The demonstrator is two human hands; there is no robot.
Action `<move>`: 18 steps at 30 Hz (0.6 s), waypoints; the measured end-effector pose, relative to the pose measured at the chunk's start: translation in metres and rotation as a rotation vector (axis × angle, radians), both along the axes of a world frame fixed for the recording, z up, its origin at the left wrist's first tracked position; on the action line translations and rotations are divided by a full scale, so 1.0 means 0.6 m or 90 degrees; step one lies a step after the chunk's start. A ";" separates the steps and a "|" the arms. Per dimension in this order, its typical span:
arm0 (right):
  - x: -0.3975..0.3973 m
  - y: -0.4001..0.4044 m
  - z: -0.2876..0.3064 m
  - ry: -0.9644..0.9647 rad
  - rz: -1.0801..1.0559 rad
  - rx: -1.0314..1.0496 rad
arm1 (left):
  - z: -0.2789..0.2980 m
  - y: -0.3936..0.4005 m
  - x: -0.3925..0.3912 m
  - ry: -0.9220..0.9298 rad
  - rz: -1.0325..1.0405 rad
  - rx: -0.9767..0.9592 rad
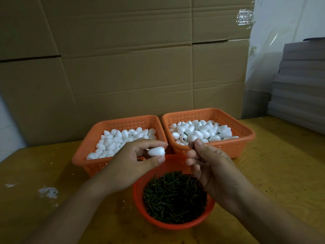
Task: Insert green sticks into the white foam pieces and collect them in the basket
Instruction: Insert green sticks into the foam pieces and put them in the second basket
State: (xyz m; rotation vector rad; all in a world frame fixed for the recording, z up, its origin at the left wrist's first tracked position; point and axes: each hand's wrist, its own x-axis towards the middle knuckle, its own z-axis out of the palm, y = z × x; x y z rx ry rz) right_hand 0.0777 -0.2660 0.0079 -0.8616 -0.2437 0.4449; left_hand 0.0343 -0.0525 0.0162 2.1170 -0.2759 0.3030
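Observation:
My left hand (133, 161) pinches a white egg-shaped foam piece (156, 151) between thumb and fingers, above the round orange basket (139, 196) full of green sticks (174, 196). My right hand (209, 161) is close beside it with its fingers curled; thumb and forefinger pinch together at the top, and a thin green stick there is barely visible. The left orange basket (91, 143) holds plain foam pieces. In the right orange basket (246, 132), the foam pieces (202, 131) show green stick ends in places.
All three baskets sit on a yellowish wooden table (281, 173) with white crumbs at the left. A wall of cardboard (123, 67) stands behind. Grey stacked sheets (299, 85) rise at the right edge.

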 end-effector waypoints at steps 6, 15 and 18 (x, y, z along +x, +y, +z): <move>0.003 -0.002 -0.007 -0.010 0.033 0.011 | 0.002 -0.001 -0.001 -0.009 -0.009 -0.002; -0.007 0.009 -0.027 -0.228 -0.098 -0.222 | 0.005 -0.005 -0.005 0.005 -0.002 -0.003; -0.007 0.006 -0.033 -0.343 -0.172 -0.329 | 0.005 -0.007 -0.006 0.018 0.007 -0.022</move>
